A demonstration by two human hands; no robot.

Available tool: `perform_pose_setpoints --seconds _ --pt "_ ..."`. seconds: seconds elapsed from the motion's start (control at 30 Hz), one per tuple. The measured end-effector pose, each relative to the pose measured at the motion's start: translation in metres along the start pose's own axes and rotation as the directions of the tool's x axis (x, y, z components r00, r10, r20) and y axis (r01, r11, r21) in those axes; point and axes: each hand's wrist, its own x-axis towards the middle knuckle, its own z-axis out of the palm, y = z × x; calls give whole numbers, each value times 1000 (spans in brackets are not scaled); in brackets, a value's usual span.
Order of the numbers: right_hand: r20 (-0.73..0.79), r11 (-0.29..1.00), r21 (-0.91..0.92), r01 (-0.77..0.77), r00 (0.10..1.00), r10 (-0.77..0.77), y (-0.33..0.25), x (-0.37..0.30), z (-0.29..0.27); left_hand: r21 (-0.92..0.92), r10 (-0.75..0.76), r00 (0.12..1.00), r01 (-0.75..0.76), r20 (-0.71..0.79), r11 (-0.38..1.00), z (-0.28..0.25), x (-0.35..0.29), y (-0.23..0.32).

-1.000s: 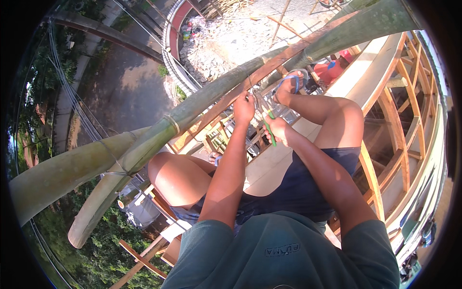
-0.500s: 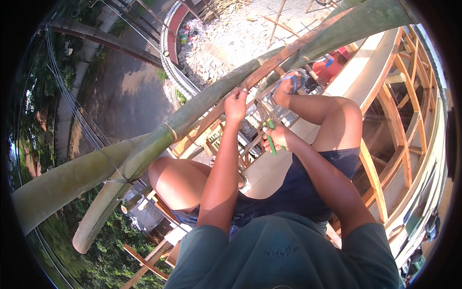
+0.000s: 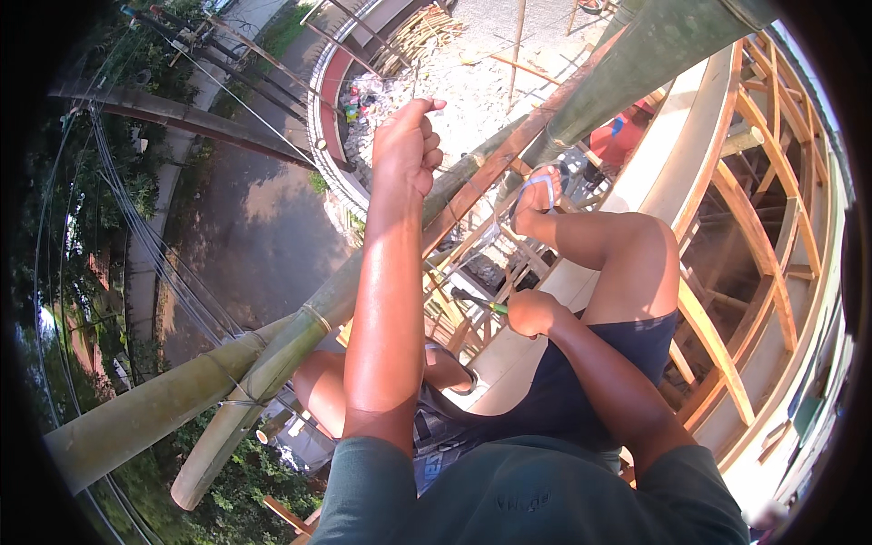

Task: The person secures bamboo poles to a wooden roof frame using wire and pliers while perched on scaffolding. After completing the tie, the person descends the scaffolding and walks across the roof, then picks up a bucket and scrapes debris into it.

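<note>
My left hand (image 3: 406, 145) is raised above the bamboo pole, its fingers closed in a fist. A thin dark strand, apparently wire (image 3: 415, 82), sticks up from it. My right hand (image 3: 533, 314) is wrapped around green-handled pliers (image 3: 481, 302) above my lap. Their dark jaws point left, and most of the handles are hidden in the fist. Beyond both hands, a long bamboo pole (image 3: 336, 291) runs diagonally beside a reddish wooden beam (image 3: 490, 189). Wire lashing (image 3: 243, 392) binds the pole to another bamboo pole (image 3: 154, 391) at the left.
I sit high up with bent legs on a pale board (image 3: 509, 368). Curved wooden framing (image 3: 758, 218) stands at the right. Far below lie a road (image 3: 245, 227) and rubble (image 3: 454, 91). Cables (image 3: 150, 227) run along the left. A person in red (image 3: 618, 136) is lower down.
My left hand has risen from the wooden beam, away from the pliers. My right hand has drawn back slightly, and the pliers have turned so their jaws point left.
</note>
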Motion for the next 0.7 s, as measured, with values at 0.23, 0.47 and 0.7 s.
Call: perform_pose_setpoints --seconds 0.23,0.47,0.7 --pt "17 990 2 140 990 -140 -22 24 17 -123 -4 977 -23 -214 992 -6 145 69" --pt "-34 994 68 82 996 -80 -33 -1 -2 -380 78 944 53 320 923 -45 24 77" --pt "84 954 287 90 989 -119 -30 -25 -34 -430 452 135 -164 882 888 -72 -169 79"
